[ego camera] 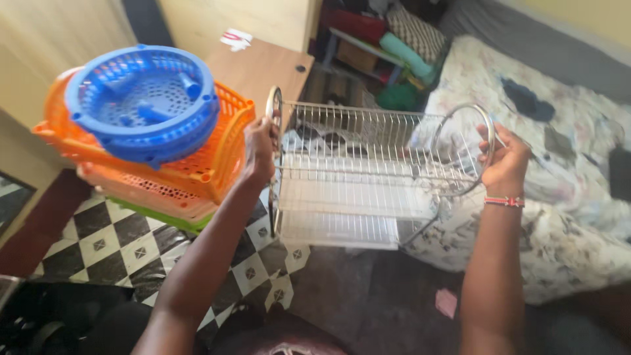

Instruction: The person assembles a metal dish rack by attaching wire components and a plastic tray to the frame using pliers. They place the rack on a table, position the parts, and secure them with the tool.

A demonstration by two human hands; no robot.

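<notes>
Nearest you, your two forearms rise from the bottom edge of the view toward a chrome wire dish rack (358, 177), which you hold up in the air in front of you, clear of the floor. Your left hand (259, 154) is closed around the round loop at the rack's left end, fingers wrapped over the wire. Your right hand (505, 161) grips the matching loop at the right end, thumb and fingers curled on the rim; a red beaded bracelet (505, 202) sits on that wrist. The rack hangs level between your hands, its two tiers of thin rods running side to side.

Just beside your left hand, a round blue plastic basket (144, 102) lies tilted on top of a stack of orange plastic crates (210, 154), with a green edge showing underneath. Below the rack is a black-and-white checked floor (131, 250). To the right, a bed with a floral cover (578, 197) reaches behind the rack. Further back, a wooden tabletop (263, 66) carries a small white packet (235, 39).
</notes>
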